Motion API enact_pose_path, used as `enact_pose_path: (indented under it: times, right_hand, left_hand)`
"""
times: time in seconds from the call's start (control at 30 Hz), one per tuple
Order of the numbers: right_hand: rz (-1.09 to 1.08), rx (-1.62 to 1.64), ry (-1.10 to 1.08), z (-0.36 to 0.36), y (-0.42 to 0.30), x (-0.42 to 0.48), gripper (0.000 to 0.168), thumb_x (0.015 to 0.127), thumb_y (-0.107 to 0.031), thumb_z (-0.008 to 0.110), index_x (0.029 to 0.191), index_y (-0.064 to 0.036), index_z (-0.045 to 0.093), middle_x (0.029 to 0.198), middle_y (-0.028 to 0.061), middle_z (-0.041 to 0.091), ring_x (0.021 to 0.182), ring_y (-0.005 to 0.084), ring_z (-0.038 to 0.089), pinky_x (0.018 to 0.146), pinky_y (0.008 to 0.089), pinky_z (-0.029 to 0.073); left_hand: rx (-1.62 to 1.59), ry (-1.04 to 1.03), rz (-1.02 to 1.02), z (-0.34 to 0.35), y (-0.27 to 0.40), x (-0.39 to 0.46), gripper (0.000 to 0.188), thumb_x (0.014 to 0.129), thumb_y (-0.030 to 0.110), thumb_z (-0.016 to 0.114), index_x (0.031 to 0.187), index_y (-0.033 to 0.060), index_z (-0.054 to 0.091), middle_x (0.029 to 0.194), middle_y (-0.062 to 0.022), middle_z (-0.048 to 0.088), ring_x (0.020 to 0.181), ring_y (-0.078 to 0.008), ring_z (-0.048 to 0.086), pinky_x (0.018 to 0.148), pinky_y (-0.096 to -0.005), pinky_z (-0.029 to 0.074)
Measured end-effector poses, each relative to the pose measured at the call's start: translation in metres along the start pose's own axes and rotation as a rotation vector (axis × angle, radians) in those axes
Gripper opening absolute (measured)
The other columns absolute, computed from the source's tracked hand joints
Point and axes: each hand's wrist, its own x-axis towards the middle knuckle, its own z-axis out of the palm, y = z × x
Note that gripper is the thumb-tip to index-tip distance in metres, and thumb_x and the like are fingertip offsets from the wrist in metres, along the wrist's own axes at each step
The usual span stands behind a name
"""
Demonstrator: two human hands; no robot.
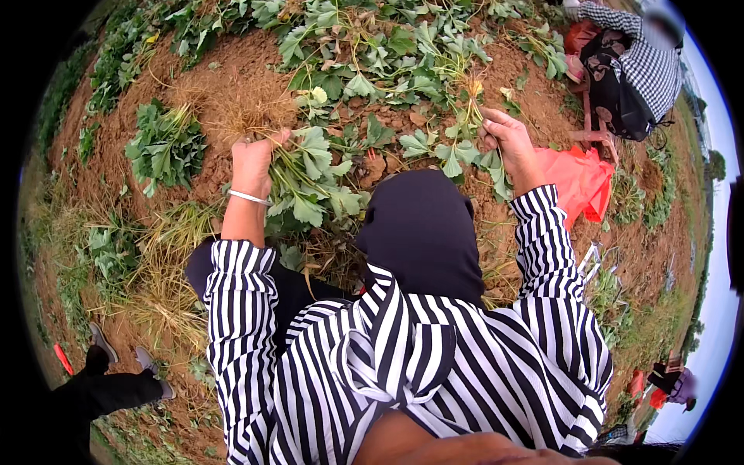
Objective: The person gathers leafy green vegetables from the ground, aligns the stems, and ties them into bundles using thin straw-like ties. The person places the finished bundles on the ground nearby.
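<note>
My left hand (256, 160) is closed round the stems of a bunch of leafy seedlings (311, 174), its brown fibrous roots spread above the fist and its green lobed leaves hanging to the right. A pale bracelet circles that wrist. On the right, my right hand (505, 136) pinches a smaller plant (471, 125) between thumb and fingers, with its roots pointing up and several leaves below. Another bundle of seedlings (168, 145) lies on the reddish soil, left of my left hand. Many loose leafy plants (360, 64) cover the ground beyond both hands.
A red plastic bag (581, 180) lies beside my right forearm. A person in a checked top (651, 70) is at the upper right, near a low stool (598, 131). Dry grass (168, 261) lies at left. Another person's dark-trousered legs (122, 392) show at lower left; more people are at lower right.
</note>
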Motion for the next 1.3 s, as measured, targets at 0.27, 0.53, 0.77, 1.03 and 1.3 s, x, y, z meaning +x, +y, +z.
enact_pose_path:
  times: [0.27, 0.53, 0.77, 1.03, 1.3]
  right_hand:
    - [-0.078, -0.099, -0.471, 0.193, 0.018, 0.048, 0.027, 0.08, 0.0, 0.05, 0.106, 0.006, 0.057, 0.078, 0.0116, 0.062, 0.056, 0.0087, 0.049, 0.05, 0.0196, 0.038]
    - [-0.033, -0.293, -0.728, 0.255, 0.027, 0.051, 0.02, 0.079, -0.006, 0.054, 0.097, -0.001, 0.06, 0.07, 0.0077, 0.063, 0.051, 0.0093, 0.05, 0.05, 0.0212, 0.041]
    - [-0.96, -0.858, -0.362, 0.259, 0.011, 0.041, 0.009, 0.075, -0.011, 0.061, 0.082, -0.007, 0.061, 0.075, 0.01, 0.057, 0.068, 0.0294, 0.057, 0.06, 0.0358, 0.047]
    - [-0.999, -0.96, -0.382, 0.259, 0.034, 0.059, 0.009, 0.072, -0.013, 0.061, 0.076, -0.006, 0.058, 0.074, 0.0121, 0.057, 0.068, 0.0323, 0.057, 0.059, 0.0396, 0.047]
    - [-0.483, -0.386, -0.298, 0.267, 0.055, 0.066, 0.007, 0.074, -0.01, 0.057, 0.077, -0.004, 0.057, 0.062, 0.0073, 0.055, 0.052, 0.0205, 0.053, 0.047, 0.0308, 0.043]
  left_hand:
    - [-0.302, 0.028, -0.036, 0.004, -0.017, 0.005, 0.071, 0.063, -0.009, 0.072, 0.12, -0.0162, 0.029, 0.103, -0.0199, 0.056, 0.087, -0.0232, 0.06, 0.074, -0.0313, 0.05]
    - [-0.302, 0.121, -0.079, -0.003, -0.003, -0.001, 0.051, 0.066, 0.0, 0.074, 0.109, -0.0084, 0.047, 0.094, -0.0103, 0.061, 0.089, -0.0188, 0.057, 0.081, -0.0307, 0.045]
    - [-0.284, 0.049, -0.056, -0.016, -0.024, 0.013, 0.05, 0.063, -0.005, 0.073, 0.107, -0.0064, 0.051, 0.098, -0.0103, 0.061, 0.088, -0.0185, 0.057, 0.081, -0.0301, 0.043]
    - [-0.298, -0.006, -0.068, -0.011, -0.018, 0.004, 0.043, 0.066, -0.008, 0.069, 0.106, -0.0065, 0.052, 0.098, -0.011, 0.062, 0.088, -0.0185, 0.059, 0.081, -0.0289, 0.045]
    - [-0.421, -0.037, 0.04, -0.01, -0.027, 0.005, 0.04, 0.07, -0.008, 0.067, 0.107, -0.0027, 0.053, 0.1, -0.0084, 0.06, 0.089, -0.0195, 0.058, 0.08, -0.0299, 0.046]
